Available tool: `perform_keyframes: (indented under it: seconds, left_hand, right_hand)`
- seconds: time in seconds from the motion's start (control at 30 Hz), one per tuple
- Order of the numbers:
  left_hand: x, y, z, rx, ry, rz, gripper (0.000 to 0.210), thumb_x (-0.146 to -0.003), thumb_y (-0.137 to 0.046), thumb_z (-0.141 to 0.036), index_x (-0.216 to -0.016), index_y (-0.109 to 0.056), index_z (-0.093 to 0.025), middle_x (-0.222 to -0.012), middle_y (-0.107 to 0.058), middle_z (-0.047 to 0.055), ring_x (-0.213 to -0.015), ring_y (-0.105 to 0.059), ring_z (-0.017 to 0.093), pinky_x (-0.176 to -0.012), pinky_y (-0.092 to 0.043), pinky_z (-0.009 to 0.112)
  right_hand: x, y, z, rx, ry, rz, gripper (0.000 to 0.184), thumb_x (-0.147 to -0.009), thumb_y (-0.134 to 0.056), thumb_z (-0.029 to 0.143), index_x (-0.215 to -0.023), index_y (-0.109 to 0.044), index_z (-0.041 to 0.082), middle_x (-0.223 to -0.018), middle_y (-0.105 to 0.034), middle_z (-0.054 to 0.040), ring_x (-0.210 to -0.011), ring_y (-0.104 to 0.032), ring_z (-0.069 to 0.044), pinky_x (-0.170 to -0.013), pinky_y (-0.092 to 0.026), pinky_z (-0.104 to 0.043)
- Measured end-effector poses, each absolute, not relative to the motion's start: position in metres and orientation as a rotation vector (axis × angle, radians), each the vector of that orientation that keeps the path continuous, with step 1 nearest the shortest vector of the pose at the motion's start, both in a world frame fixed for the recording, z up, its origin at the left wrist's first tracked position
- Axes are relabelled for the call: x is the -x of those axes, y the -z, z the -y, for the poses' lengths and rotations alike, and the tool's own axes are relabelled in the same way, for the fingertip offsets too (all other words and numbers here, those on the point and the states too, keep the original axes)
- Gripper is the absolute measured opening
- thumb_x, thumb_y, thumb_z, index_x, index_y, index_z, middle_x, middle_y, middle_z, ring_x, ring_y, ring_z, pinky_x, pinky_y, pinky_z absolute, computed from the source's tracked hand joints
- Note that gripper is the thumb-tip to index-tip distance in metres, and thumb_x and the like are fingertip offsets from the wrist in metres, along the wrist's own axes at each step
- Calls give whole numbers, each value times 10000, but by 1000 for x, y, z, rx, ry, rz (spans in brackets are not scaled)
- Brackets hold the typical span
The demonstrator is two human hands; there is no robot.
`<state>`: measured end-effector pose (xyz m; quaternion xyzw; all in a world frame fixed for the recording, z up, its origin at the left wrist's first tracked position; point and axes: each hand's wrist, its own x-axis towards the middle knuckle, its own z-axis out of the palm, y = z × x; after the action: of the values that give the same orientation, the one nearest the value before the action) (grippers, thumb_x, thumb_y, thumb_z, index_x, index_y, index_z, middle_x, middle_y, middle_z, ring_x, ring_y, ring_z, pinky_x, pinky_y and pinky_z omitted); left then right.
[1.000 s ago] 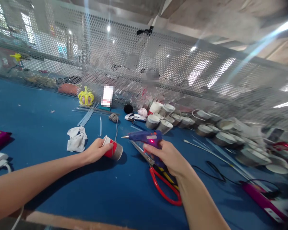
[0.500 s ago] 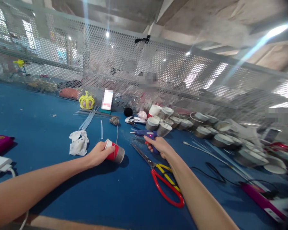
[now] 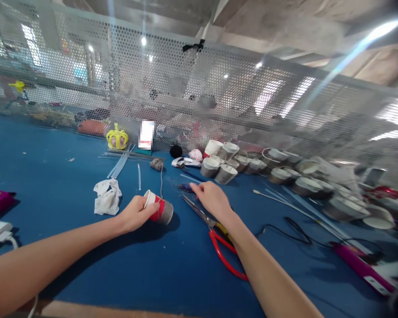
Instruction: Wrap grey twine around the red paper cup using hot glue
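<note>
My left hand (image 3: 135, 215) is closed around a red and white paper cup (image 3: 159, 210), which lies tilted with its lower part wrapped in grey yarn. A strand runs from the cup back to a small grey yarn ball (image 3: 157, 164). My right hand (image 3: 212, 198) is closed over a blue hot glue gun (image 3: 186, 187), held low near the table; only its front part shows, pointing left, and the rest is hidden under the hand. Large scissors (image 3: 219, 247) with red and yellow handles lie beneath my right wrist, blades toward the cup.
Many grey-wrapped cups (image 3: 226, 174) cluster at the back right. Crumpled white paper (image 3: 107, 196) and clear glue sticks (image 3: 121, 162) lie left of centre. A purple power strip (image 3: 361, 268) with black cable sits at right. A perforated metal screen (image 3: 166, 88) borders the table's far side.
My right hand has lowered the glue gun and turned over it, so the body that showed before is now mostly covered. My left hand still holds the cup in about the same place.
</note>
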<state>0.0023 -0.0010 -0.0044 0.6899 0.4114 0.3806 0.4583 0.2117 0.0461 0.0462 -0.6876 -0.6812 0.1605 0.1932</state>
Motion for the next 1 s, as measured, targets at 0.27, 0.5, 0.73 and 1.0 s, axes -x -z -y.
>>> perform_keyframes:
  seconds: [0.27,0.5,0.73,1.0]
  left_hand:
    - [-4,-9,17,-2242,-894,-809,279,-782,-342,-210,-522,-417,-142,-524,-368,-30,-512,-313,82,-523,-298,211]
    - [-5,-9,20,-2343,-828,-783,270,-780,-337,-193,-521,-400,-150,-514,-365,-36,-501,-327,80,-522,-287,207]
    - [-5,-9,19,-2043,-786,-878,289,-776,-343,-263,-519,-389,-139,-507,-314,-49,-472,-275,61,-462,-241,192]
    - [-9,-10,13,-1459,-780,-986,291,-702,-396,-386,-553,-423,-138,-481,-326,-57,-446,-244,58,-426,-203,186]
  right_hand:
    - [-169,-40,-8,1310,-1471,1818,550,-756,-329,572,-766,-658,132,-746,-654,-62,-749,-576,-157,-715,-411,-282]
    - [-165,-32,-2,1028,-1692,1381,239,-592,-668,311,-759,-618,148,-748,-608,-5,-630,-533,-85,-650,-413,-231]
    - [-166,-43,8,1055,-1431,1519,177,-632,-626,313,-657,-562,149,-688,-559,18,-601,-487,-78,-609,-390,-220]
    - [-177,-52,12,1162,-967,1702,182,-736,-518,329,-657,-525,166,-628,-551,17,-578,-469,-86,-566,-369,-209]
